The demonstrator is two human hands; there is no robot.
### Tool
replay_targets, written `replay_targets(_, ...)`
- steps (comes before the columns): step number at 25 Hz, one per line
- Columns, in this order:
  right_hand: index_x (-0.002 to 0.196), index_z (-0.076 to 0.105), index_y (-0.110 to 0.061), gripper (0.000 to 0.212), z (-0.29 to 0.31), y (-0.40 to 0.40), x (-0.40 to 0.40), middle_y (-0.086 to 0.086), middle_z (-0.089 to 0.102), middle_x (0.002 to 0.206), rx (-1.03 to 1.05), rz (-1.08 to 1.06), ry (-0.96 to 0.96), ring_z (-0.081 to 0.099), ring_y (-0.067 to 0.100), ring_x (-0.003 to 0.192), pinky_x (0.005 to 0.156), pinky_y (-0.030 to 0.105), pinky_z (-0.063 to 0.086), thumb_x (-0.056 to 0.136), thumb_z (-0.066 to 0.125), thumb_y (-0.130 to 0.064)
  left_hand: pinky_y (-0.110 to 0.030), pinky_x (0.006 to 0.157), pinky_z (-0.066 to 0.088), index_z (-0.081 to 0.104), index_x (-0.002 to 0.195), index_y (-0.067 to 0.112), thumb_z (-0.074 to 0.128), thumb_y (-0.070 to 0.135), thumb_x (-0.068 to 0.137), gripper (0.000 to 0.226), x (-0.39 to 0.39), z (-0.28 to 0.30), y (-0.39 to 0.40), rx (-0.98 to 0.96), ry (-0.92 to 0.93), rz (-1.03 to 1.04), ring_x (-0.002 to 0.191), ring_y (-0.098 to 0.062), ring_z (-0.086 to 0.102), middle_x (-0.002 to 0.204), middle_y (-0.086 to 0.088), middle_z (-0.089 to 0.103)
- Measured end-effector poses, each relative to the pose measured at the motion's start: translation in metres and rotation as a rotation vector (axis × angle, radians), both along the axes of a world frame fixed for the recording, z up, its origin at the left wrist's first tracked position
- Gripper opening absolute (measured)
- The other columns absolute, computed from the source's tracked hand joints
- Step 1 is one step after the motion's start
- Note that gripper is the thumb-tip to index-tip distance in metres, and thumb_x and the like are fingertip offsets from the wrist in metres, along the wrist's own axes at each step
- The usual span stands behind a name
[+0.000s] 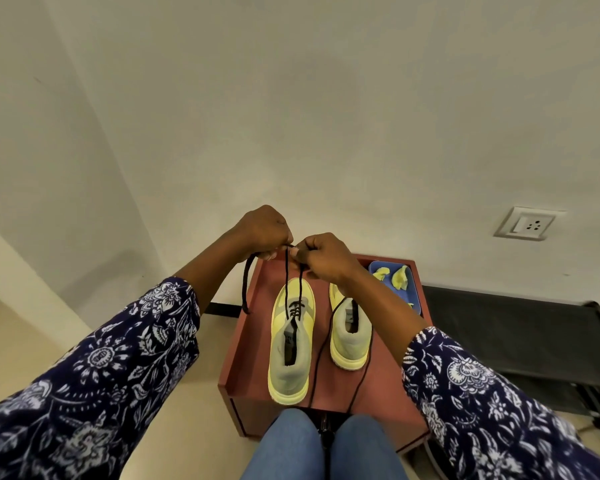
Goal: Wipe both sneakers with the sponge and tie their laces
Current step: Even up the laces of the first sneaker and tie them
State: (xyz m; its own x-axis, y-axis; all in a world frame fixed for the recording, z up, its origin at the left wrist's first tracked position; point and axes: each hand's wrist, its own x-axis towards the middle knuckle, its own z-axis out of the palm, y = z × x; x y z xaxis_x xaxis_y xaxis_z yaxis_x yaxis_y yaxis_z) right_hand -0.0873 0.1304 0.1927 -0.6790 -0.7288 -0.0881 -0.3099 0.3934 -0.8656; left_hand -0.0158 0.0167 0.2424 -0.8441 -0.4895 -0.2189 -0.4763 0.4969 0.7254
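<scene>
Both hands raised above the left sneaker [289, 344], each pinching its black lace [287, 271]. Left hand [262, 232] has fingers curled on one strand, a loose end hanging off its left side. Right hand [321, 256] pinches the other strand. Right sneaker [350, 336] sits just beside, laces trailing loose over the reddish desk [243, 358]. Yellow sponge pieces [399, 278] lie in a blue tray [414, 296] at the far right corner.
</scene>
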Motion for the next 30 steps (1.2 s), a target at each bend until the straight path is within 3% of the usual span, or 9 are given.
replay_targets(6,0.073,0.062,-0.016,0.022,0.019,0.000,0.000,-0.001,0.065,0.073,-0.030,0.061,-0.052,0.056,0.015,0.073,0.077,0.033,0.046,0.093,0.053,-0.019,-0.018,0.041,0.036,0.062,0.088,-0.005,0.048,-0.002,0.087,0.015,0.003,0.023,0.002,0.173,0.003,0.054,0.045,-0.012,0.041,0.066,-0.009,0.059)
replay_targets(9,0.074,0.060,-0.013,0.020,0.031,0.000,0.001,0.001,0.062,0.070,-0.082,0.070,-0.071,0.056,0.015,0.070,0.073,0.029,0.045,0.092,0.054,-0.017,-0.017,0.043,0.039,0.063,0.084,0.001,0.048,0.001,0.089,0.016,0.005,0.030,0.000,0.297,0.027,0.120,0.045,-0.010,0.042,0.053,-0.002,0.063)
replay_targets(12,0.078,0.061,-0.009,0.017,0.045,-0.001,0.001,0.004,0.060,0.070,-0.132,0.057,-0.069,0.055,0.018,0.071,0.070,0.029,0.044,0.092,0.054,-0.015,-0.017,0.045,0.042,0.063,0.086,-0.001,0.049,0.001,0.089,0.015,0.008,0.038,-0.003,0.349,0.079,0.171,0.049,-0.012,0.045,0.064,-0.008,0.060)
replay_targets(16,0.073,0.056,-0.016,0.020,0.064,-0.003,-0.001,0.003,0.060,0.069,-0.185,0.009,-0.050,0.057,0.019,0.073,0.068,0.029,0.045,0.093,0.053,-0.015,-0.017,0.046,0.047,0.063,0.082,0.001,0.047,0.002,0.091,0.018,0.010,0.050,-0.007,0.368,0.185,0.240,0.051,-0.013,0.050,0.067,-0.008,0.058)
replay_targets(24,0.086,0.059,-0.009,0.012,0.107,-0.006,-0.004,0.002,0.061,0.073,-0.256,-0.053,0.026,0.058,0.017,0.072,0.063,0.026,0.046,0.093,0.051,-0.014,-0.021,0.054,0.048,0.061,0.077,0.006,0.047,0.003,0.092,0.021,0.011,0.080,-0.007,0.189,0.323,0.223,0.054,-0.013,0.053,0.071,-0.009,0.061)
replay_targets(30,0.084,0.059,-0.014,0.013,0.131,-0.007,-0.003,0.000,0.062,0.076,-0.352,-0.113,0.071,0.061,0.015,0.071,0.066,0.029,0.049,0.093,0.050,-0.015,-0.021,0.059,0.045,0.065,0.090,0.008,0.053,0.008,0.090,0.012,0.012,0.096,-0.006,-0.018,0.410,0.195,0.063,-0.012,0.055,0.079,-0.006,0.065)
